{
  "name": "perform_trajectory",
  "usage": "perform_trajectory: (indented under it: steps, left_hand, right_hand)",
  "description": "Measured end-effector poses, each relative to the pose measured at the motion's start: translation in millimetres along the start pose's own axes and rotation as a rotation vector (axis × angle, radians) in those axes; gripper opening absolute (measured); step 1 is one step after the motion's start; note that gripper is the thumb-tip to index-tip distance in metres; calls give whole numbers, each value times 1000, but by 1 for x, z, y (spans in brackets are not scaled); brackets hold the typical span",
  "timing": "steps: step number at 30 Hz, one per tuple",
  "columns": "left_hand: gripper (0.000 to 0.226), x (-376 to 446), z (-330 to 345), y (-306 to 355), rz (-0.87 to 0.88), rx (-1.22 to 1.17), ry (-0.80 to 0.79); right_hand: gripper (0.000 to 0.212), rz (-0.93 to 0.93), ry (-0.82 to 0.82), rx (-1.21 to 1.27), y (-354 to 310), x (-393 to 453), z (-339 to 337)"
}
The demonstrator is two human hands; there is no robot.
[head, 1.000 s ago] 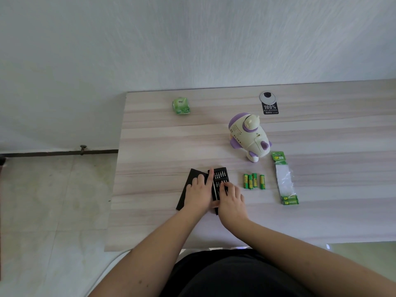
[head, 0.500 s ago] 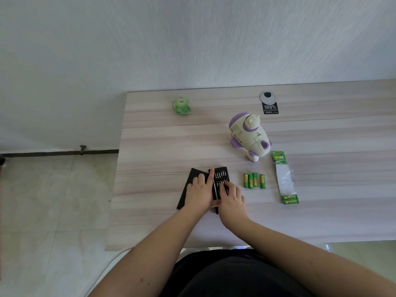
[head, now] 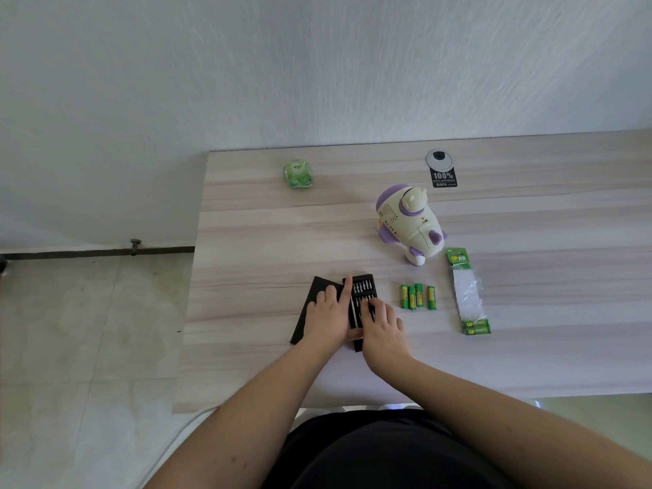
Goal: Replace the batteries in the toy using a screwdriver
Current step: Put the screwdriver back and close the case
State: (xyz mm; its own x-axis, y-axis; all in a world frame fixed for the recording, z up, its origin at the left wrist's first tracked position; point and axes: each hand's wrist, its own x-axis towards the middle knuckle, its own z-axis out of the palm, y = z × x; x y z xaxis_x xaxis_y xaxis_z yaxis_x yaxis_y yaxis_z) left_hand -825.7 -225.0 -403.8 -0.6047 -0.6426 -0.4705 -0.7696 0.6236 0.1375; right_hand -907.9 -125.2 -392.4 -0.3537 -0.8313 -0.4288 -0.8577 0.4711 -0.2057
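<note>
A black screwdriver kit (head: 363,289) lies open near the table's front, its bits showing and its lid (head: 315,294) folded out to the left. My left hand (head: 328,315) rests flat on the kit, forefinger stretched along the tray's left edge. My right hand (head: 382,324) lies over the tray's near part with fingertips on the bits; whether it pinches one is hidden. Several green batteries (head: 418,297) lie in a row just right of the kit. The cream and purple toy (head: 411,224) lies on its side farther back.
A torn battery pack (head: 467,292) lies right of the loose batteries. A small green packet (head: 298,174) sits at the back left and a round cable grommet with a black label (head: 441,167) at the back. The wooden table (head: 247,262) ends at the left over tiled floor.
</note>
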Motion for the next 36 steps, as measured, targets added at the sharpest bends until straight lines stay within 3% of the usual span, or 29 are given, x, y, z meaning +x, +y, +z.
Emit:
perform_trajectory:
  steps: [10,19,36]
  left_hand:
    - [118,-2,-3,-1,12,27,2]
    - [120,0,-2,-1,13,13,-21]
    - [121,-1,-3,-1,16,25,-18]
  right_hand:
    - [68,-197,77,-139,27,7,-2]
    - [61,-226,34,13,32,-1,1]
    - [50,-206,93,52,33,7,1]
